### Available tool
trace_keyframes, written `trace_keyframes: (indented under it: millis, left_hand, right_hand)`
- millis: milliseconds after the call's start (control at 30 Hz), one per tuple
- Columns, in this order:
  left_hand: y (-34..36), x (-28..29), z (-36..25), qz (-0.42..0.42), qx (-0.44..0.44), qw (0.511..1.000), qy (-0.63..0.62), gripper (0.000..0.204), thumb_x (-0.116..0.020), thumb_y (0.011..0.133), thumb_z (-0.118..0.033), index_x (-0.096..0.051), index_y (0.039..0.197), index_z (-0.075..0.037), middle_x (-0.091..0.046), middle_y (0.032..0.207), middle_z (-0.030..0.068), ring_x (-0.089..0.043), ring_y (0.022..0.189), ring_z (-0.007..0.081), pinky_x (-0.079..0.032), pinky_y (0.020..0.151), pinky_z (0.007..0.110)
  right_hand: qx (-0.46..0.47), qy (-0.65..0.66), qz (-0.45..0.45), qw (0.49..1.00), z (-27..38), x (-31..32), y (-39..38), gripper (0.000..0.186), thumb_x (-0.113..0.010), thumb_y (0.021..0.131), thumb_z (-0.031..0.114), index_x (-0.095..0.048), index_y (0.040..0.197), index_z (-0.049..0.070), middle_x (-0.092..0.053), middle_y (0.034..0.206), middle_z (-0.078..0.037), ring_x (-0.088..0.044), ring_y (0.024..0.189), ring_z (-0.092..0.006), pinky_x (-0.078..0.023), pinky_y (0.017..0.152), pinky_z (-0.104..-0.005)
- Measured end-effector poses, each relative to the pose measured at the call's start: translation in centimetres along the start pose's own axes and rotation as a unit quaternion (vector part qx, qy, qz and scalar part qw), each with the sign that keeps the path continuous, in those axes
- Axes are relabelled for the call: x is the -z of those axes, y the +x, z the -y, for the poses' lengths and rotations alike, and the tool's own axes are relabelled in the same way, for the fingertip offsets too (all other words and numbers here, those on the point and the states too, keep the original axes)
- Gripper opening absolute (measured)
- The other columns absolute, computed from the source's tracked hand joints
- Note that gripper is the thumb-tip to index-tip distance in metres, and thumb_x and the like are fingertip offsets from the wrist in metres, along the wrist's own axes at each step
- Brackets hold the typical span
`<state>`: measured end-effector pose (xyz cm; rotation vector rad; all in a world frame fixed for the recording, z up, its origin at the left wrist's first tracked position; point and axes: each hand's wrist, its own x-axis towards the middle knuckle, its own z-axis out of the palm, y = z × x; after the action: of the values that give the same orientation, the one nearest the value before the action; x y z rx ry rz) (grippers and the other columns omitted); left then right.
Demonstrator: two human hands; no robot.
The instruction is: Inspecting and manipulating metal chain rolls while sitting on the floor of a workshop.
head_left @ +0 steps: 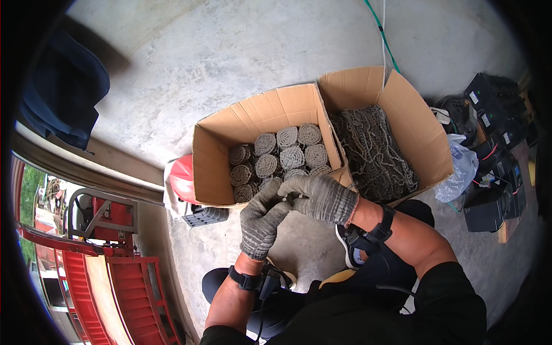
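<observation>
Both my hands wear grey knitted gloves and meet in front of the left cardboard box (253, 118). My left hand (261, 221) has its fingers bent together, their tips against my right hand (325, 198). The right hand's fingers are also closed, pointing left. Something small and dark shows between the fingertips, too hidden to name. Just beyond them, the left box holds several tightly coiled grey chains (291, 157), standing in rows. Loose, tangled chains (374, 149) fill the lower part of the right cardboard box (417, 115).
A red rounded object (182, 177) and a dark plastic crate (205, 216) sit left of the boxes. To the right lie a clear plastic bag (458, 169) and several black batteries (483, 207). A green cord (382, 31) runs behind. Outside the doorway stands a red vehicle (135, 293).
</observation>
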<state>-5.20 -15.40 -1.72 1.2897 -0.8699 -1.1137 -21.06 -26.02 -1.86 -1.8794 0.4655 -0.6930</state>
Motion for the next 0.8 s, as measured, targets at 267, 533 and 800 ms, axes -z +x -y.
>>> trace_keyframes:
  millis: [267,533,800]
  left_hand:
    - [0.3,0.1,0.6,0.015,-0.007,1.0,-0.025,0.061,-0.074,0.085,-0.001,-0.048,0.14,0.001,-0.064,0.12,0.0058,-0.06,0.1,0.0115,-0.051,0.09,0.027]
    - [0.8,0.4,1.6,0.089,0.008,0.987,-0.13,0.069,-0.075,0.085,-0.008,-0.042,0.145,0.001,-0.061,0.123,0.0029,-0.057,0.105,0.0102,-0.046,0.094,0.025]
    - [0.3,-0.3,0.8,0.056,-0.001,0.989,-0.134,0.063,-0.07,0.088,-0.003,-0.043,0.144,0.001,-0.063,0.123,0.006,-0.06,0.102,0.011,-0.049,0.092,0.027]
  right_hand:
    - [0.014,-0.03,-0.008,0.999,-0.5,0.2,0.2,0.028,-0.069,0.08,0.001,-0.067,0.107,0.003,-0.071,0.101,-0.013,-0.068,0.094,-0.0281,-0.055,0.084,-0.0363]
    - [0.067,-0.039,-0.023,0.997,1.1,0.4,0.3,0.027,-0.065,0.08,0.001,-0.068,0.106,0.005,-0.07,0.102,-0.014,-0.068,0.094,-0.0313,-0.055,0.084,-0.0384]
    - [0.07,-0.026,-0.02,0.997,0.2,0.3,0.4,0.029,-0.065,0.083,0.003,-0.068,0.112,0.006,-0.07,0.107,-0.013,-0.068,0.096,-0.0305,-0.055,0.083,-0.0379]
